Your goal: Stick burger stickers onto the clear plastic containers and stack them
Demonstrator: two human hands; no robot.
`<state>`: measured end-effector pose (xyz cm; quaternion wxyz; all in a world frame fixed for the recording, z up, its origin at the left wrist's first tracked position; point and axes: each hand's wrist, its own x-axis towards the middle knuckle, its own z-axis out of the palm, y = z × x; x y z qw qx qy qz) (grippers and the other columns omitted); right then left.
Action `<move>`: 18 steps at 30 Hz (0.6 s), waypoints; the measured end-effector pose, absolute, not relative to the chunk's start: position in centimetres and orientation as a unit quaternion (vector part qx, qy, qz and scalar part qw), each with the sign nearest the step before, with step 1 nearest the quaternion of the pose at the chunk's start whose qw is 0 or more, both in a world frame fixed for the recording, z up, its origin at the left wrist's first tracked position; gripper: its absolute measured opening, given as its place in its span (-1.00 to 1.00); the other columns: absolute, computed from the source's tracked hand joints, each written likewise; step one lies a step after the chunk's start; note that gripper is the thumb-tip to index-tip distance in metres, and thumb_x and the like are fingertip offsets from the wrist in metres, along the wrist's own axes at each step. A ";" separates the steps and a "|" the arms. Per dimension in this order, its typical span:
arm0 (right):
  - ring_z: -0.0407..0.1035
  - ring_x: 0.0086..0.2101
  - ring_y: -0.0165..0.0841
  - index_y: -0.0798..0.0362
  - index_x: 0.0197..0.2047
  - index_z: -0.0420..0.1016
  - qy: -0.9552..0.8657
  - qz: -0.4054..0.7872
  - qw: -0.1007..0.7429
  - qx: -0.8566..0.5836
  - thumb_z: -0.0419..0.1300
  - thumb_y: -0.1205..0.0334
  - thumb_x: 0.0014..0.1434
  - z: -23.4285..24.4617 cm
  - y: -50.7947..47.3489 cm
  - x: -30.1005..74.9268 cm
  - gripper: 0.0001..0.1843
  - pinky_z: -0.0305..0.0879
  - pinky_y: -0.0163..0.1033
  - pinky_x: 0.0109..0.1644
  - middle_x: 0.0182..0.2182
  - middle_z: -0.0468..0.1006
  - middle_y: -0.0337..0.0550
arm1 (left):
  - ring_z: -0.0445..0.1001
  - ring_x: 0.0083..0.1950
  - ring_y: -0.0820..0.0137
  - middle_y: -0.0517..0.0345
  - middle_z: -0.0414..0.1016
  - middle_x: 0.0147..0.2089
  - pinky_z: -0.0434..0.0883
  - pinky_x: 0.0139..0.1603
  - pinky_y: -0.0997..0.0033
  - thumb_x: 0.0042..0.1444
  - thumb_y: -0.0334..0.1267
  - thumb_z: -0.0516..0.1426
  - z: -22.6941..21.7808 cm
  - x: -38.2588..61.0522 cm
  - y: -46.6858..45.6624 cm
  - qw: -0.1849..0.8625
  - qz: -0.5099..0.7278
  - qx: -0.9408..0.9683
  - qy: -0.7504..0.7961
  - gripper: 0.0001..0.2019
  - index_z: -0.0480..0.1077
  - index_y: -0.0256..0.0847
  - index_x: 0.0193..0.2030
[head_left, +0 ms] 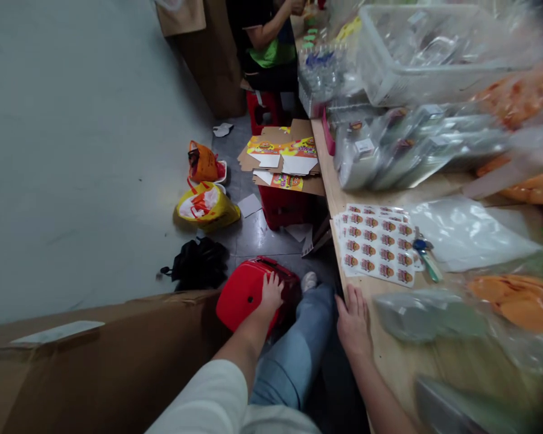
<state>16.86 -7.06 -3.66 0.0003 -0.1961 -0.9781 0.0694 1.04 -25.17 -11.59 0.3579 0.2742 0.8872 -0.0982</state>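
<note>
My left hand point(272, 292) rests with its fingers spread on the edge of a red plastic stool point(242, 295), low between the big carton and my leg. On the near edge of the wooden table point(391, 355) lies my right hand point(353, 316), palm down and fingers stretched out, holding nothing. Just beyond it are sheets of round cartoon stickers point(377, 244). Beside the sheets sits a small blue and green tool point(428, 256), too blurred to name. A clear plastic bag with greyish contents point(429, 313) lies to the right of this hand.
A large cardboard carton point(117, 367) stands at left. Flattened printed boxes point(285, 154) lie on another red stool point(283, 208). Yellow point(217, 211) and orange point(202, 163) bags and a black umbrella point(199, 262) are along the wall. A co-worker point(266, 42) sits beyond. A white basket point(434, 78) stands on the table.
</note>
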 end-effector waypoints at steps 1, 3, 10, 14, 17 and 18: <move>-0.10 0.25 -0.06 0.11 -0.02 0.47 -0.979 0.066 0.000 -0.194 0.11 0.47 0.06 -3.6 -7.0 16.9 -0.61 -0.08 0.01 0.25 0.23 0.11 0.17 | -0.30 0.41 0.09 -0.04 -0.08 0.37 -0.40 0.31 -0.04 -0.12 -0.08 0.20 -11.9 1.0 -25.5 0.358 -0.098 0.266 0.890 -0.27 0.15 -0.11 0.25; -0.10 0.25 -0.06 0.12 -0.01 0.46 -0.981 0.059 0.002 -0.185 0.08 0.47 0.08 -3.6 -7.0 16.9 -0.61 -0.06 0.01 0.24 0.23 0.12 0.18 | -0.27 0.40 0.01 -0.11 -0.08 0.37 -0.41 0.29 -0.13 -0.12 -0.14 0.19 -12.2 0.3 -26.9 0.358 -0.101 0.232 0.899 -0.29 0.17 -0.15 0.24; -0.13 0.25 -0.04 0.15 -0.06 0.46 -0.985 0.035 0.030 -0.166 0.00 0.46 0.11 -4.5 -6.7 17.4 -0.64 0.00 0.06 0.20 0.22 0.11 0.18 | -0.29 0.39 -0.01 -0.02 -0.23 0.41 -0.29 0.27 -0.22 0.03 -0.21 0.10 -11.4 -4.4 -31.6 0.327 -0.045 0.129 0.935 -0.33 0.00 -0.06 0.31; -0.17 0.25 -0.01 0.19 -0.07 0.46 -0.988 0.025 0.045 -0.143 -0.03 0.47 0.10 -5.2 -6.4 17.8 -0.64 0.01 0.10 0.19 0.25 0.02 0.19 | -0.12 0.38 0.15 0.16 -0.15 0.40 -0.10 0.31 -0.01 0.04 -0.24 0.14 -10.3 -5.1 -32.8 0.318 0.038 0.092 0.943 -0.37 0.05 0.10 0.26; -0.19 0.26 0.01 0.21 -0.07 0.45 -0.990 0.027 0.042 -0.130 -0.03 0.46 0.09 -5.3 -6.3 18.1 -0.64 0.02 0.12 0.19 0.27 -0.05 0.20 | -0.03 0.35 0.22 0.05 -0.04 0.36 0.02 0.29 0.09 0.16 -0.22 0.04 -9.1 -3.1 -34.4 0.287 0.076 -0.010 0.955 -0.50 0.07 -0.04 0.25; -0.19 0.26 0.02 0.22 -0.08 0.44 -0.991 0.029 0.041 -0.128 -0.04 0.45 0.09 -5.3 -6.2 18.1 -0.63 0.02 0.13 0.18 0.28 -0.07 0.20 | 0.05 0.31 0.20 -0.03 0.02 0.32 0.08 0.26 0.06 0.19 -0.20 0.01 -8.6 -2.0 -35.1 0.278 0.081 -0.060 0.955 -0.54 0.09 -0.12 0.24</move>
